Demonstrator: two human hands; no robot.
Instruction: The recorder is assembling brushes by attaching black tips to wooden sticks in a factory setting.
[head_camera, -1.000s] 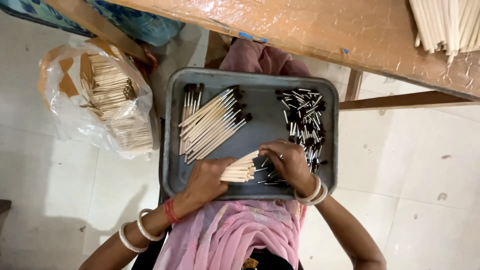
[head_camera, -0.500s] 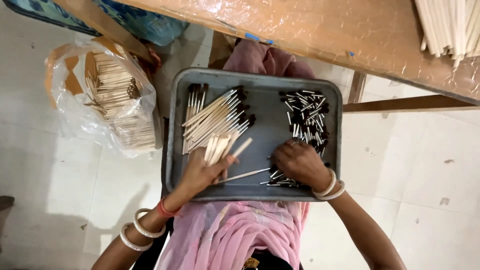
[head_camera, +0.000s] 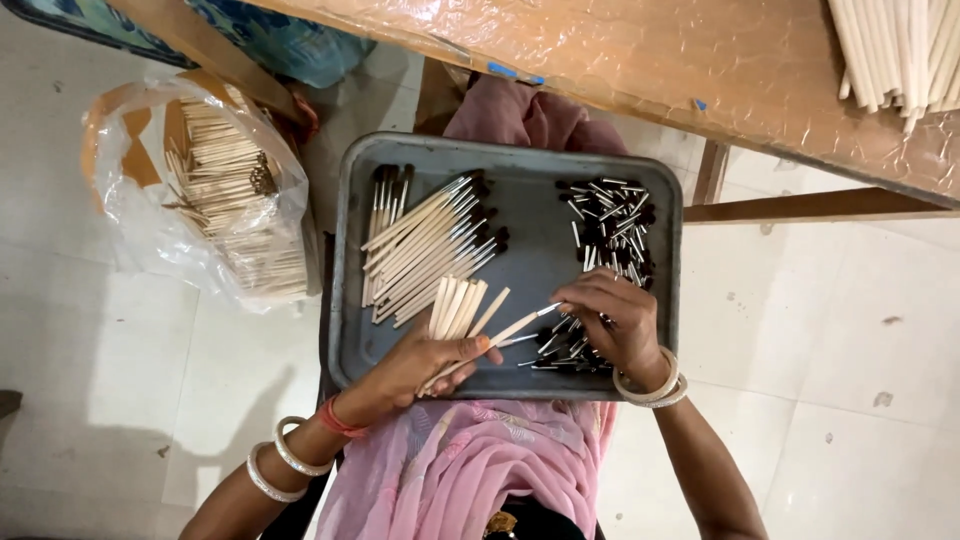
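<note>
A grey metal tray (head_camera: 520, 175) rests on my lap. My left hand (head_camera: 420, 362) grips a small bundle of pale sticks (head_camera: 458, 305) that fans upward over the tray. One long stick (head_camera: 505, 332) runs from that hand to my right hand (head_camera: 612, 322), whose fingers pinch its tip. Under my right hand lies a heap of short black-and-silver pieces (head_camera: 610, 225). A row of pale sticks with dark tips (head_camera: 430, 245) lies on the tray's left half.
A clear plastic bag of pale sticks (head_camera: 225, 185) sits on the floor at the left. A brown table (head_camera: 640, 70) crosses the top, with long pale rods (head_camera: 900, 45) at its right end. Pink cloth (head_camera: 470, 465) covers my lap.
My left hand has lifted the bundle so it fans upward, and my right hand has moved up from the tray's near edge to pinch the tip of one long stick.
</note>
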